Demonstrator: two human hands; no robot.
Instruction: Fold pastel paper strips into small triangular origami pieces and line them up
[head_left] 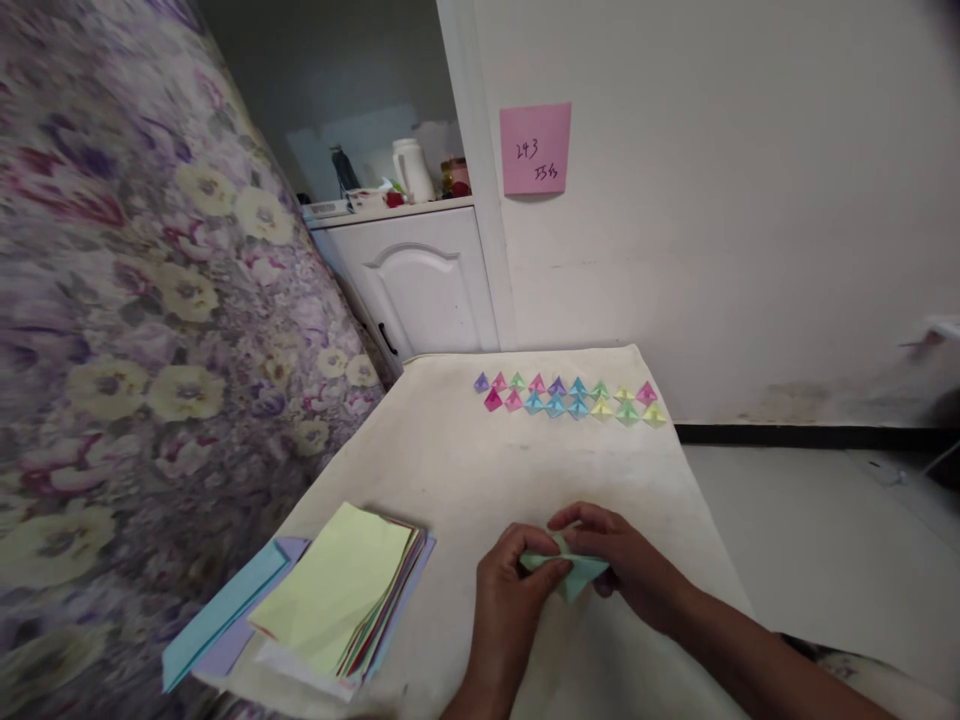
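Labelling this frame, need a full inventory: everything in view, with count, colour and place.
folded paper: 1, pale green, between both hands
small folded paper shapes: 17, pink, purple, blue, green, yellow, two rows at table's far end
paper stack: 1, yellow-green on top, mixed below, table's near left
blue paper: count unclear, blue, left of stack
tablecloth: 1, cream, on table
floral curtain: 1, mauve and cream, left
handwritten note: 1, pink, on wall
cabinet door: 1, white, behind table
jug: 1, white, on counter
other counter items: count unclear, mixed, around jug
wall: off-white, behind
floor: grey, right
left hand: 1, bare, grip on folded paper
right hand: 1, bare, same
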